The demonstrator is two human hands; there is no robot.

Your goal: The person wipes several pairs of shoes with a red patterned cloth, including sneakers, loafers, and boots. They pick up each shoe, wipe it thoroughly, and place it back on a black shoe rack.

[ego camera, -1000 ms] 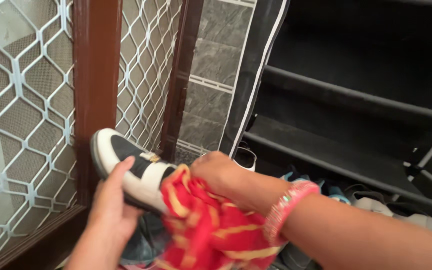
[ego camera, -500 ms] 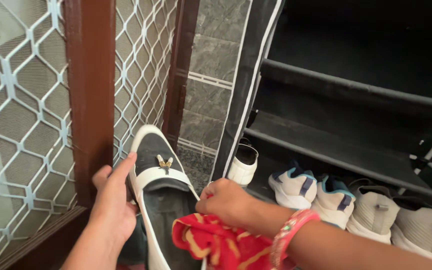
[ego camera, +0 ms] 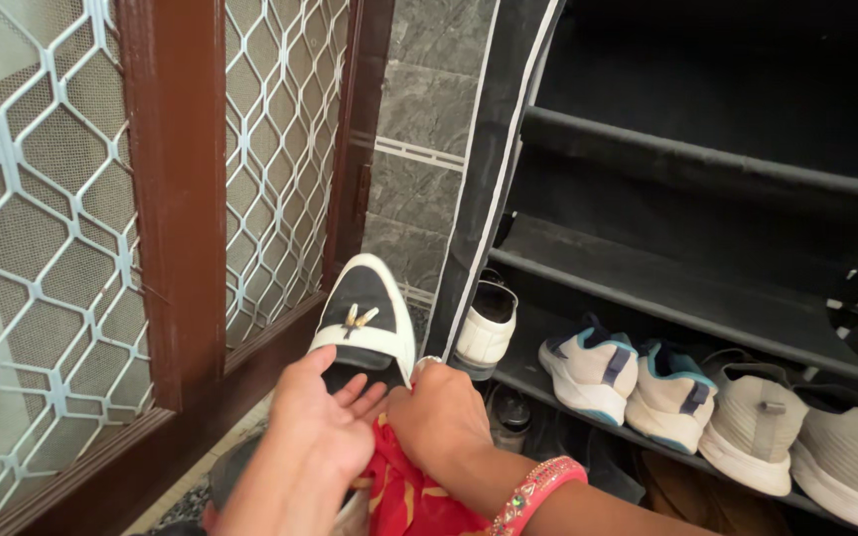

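Note:
A black and white loafer point(ego camera: 367, 311) with a small gold tassel points away from me, toe up. My left hand point(ego camera: 318, 429) grips it from the left side near its opening. My right hand point(ego camera: 441, 417), with a pink beaded bangle on the wrist, presses a red cloth with yellow stripes point(ego camera: 411, 494) against the shoe's rear part. Both hands hide the heel. The matching loafer point(ego camera: 485, 328) stands on the lowest shelf of the black shoe rack point(ego camera: 687, 293) just to the right.
The lowest shelf holds a pair of white and blue sneakers point(ego camera: 638, 382) and a pair of grey sneakers point(ego camera: 806, 447). The upper shelves are dark. A brown wooden door frame with white lattice mesh point(ego camera: 171, 199) stands at left, a grey tiled wall point(ego camera: 429, 149) behind.
The loafer has turned from lying sideways to pointing away, toe up. The red cloth has dropped lower, under my right hand. The view has shifted and shows more of the rack's shoes.

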